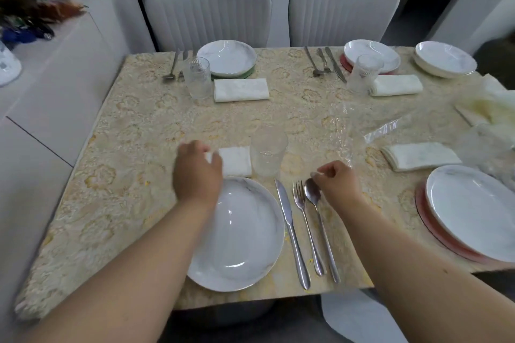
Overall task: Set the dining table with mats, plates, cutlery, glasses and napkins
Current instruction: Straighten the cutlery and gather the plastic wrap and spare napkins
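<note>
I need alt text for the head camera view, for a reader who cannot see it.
A person's left hand touches a folded napkin beyond a marble plate, while the right hand adjusts the spoon beside the fork and knife.

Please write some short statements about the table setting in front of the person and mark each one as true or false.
1. The knife, fork and spoon lie to the right of the near plate. True.
2. The glass stands on the near plate. False: it stands on the tablecloth beyond the plate, beside the napkin.
3. The left hand is at the napkin. True.
4. The right hand holds the knife. False: its fingers are at the spoon's bowl.
5. A pink mat lies under the plate on the right. True.
</note>
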`<state>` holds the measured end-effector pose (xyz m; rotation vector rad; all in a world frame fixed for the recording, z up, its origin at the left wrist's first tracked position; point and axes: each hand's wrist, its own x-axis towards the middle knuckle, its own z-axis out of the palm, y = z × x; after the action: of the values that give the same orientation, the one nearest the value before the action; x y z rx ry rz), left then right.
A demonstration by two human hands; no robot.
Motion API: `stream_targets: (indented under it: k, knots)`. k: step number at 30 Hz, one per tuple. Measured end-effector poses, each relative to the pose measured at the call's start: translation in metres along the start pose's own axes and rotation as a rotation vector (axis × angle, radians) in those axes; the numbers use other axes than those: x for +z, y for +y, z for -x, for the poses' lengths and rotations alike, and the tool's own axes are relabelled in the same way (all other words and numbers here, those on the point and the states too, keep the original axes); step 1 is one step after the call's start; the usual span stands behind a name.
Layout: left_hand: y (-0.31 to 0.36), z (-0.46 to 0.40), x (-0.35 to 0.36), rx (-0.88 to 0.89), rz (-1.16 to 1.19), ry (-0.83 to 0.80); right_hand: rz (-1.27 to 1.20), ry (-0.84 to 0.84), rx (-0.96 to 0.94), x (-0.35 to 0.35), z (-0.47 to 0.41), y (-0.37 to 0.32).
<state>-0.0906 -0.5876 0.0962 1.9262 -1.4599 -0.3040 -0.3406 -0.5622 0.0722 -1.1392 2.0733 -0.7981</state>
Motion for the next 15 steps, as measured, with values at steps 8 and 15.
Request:
stream_targets:
  k: [8, 15]
  knots:
    - [0.062, 0.119, 0.033, 0.795, -0.508, -0.577, 0.485, -0.196, 0.189, -0.002, 0.025, 0.031]
    - [0.056, 0.138, 0.063, 0.634, -1.166, -0.758, 0.501, -0.175, 0.192, 0.003, 0.038, 0.036]
